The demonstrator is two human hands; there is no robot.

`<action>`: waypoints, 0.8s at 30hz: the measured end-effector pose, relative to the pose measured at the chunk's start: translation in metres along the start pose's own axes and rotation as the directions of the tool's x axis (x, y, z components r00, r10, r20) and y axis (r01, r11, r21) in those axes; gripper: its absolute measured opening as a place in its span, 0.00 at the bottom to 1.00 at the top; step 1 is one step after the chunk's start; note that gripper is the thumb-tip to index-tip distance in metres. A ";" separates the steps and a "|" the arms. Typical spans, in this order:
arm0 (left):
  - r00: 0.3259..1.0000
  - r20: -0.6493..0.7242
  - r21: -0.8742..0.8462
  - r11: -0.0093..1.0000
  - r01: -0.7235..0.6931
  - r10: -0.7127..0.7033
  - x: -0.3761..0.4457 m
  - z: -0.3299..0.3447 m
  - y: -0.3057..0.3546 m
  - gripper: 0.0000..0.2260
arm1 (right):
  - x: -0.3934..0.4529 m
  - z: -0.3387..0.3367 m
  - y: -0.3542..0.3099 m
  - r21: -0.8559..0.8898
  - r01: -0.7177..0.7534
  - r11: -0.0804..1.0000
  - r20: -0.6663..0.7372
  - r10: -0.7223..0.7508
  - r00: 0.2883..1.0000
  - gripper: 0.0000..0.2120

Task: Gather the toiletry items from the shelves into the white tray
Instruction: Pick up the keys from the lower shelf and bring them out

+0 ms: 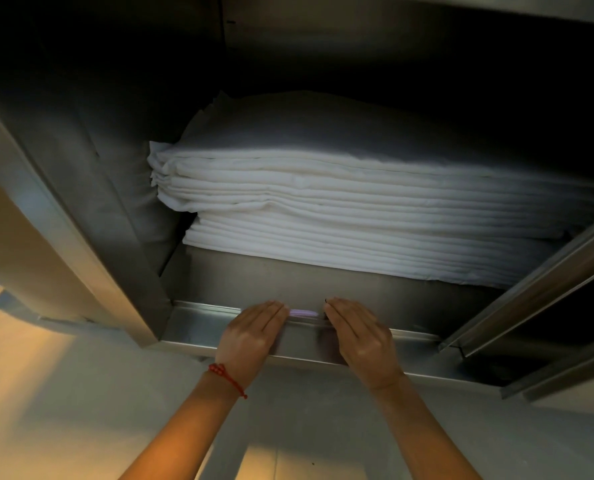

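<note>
White folded linens [340, 209], grey steel cabinet [115, 237], red cord bracelet [228, 375], pale lilac item [304, 312]

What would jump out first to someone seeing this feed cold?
The tall stack of folded white linens on the metal cabinet shelf dominates the middle. Below it, both hands lie flat on the cabinet's front ledge, left hand and right hand, with a small pale purple item between their fingertips. No white tray is visible.

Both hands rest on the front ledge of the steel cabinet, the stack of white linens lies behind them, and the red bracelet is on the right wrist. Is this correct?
Not quite: the head view shows the red bracelet on the left wrist, behind the left hand. The right hand, ledge and linens are as stated.
</note>
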State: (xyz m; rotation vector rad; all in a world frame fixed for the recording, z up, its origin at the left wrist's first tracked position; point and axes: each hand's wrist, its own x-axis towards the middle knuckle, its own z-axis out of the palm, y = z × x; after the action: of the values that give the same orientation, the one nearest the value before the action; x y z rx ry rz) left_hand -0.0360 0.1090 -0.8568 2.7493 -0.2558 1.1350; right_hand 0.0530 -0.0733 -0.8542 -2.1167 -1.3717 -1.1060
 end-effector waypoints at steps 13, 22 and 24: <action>1.000 0.018 -0.001 1.000 0.022 -0.022 0.030 -0.053 0.011 0.14 | 0.044 -0.052 -0.006 0.006 -0.018 1.000 0.051 0.018 0.999 0.15; 0.999 0.021 0.001 0.999 0.034 -0.034 0.061 -0.120 0.026 0.26 | 0.088 -0.109 -0.021 0.024 -0.057 0.998 0.099 0.054 0.994 0.14; 0.999 0.026 0.009 0.999 0.033 -0.034 0.068 -0.134 0.029 0.26 | 0.098 -0.121 -0.025 0.038 -0.069 0.997 0.096 0.065 0.993 0.14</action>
State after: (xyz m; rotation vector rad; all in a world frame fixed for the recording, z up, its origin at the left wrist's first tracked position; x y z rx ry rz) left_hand -0.0869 0.1017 -0.7123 2.7672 -0.2074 1.0948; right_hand 0.0023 -0.0866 -0.7058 -2.1935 -1.3425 -0.9547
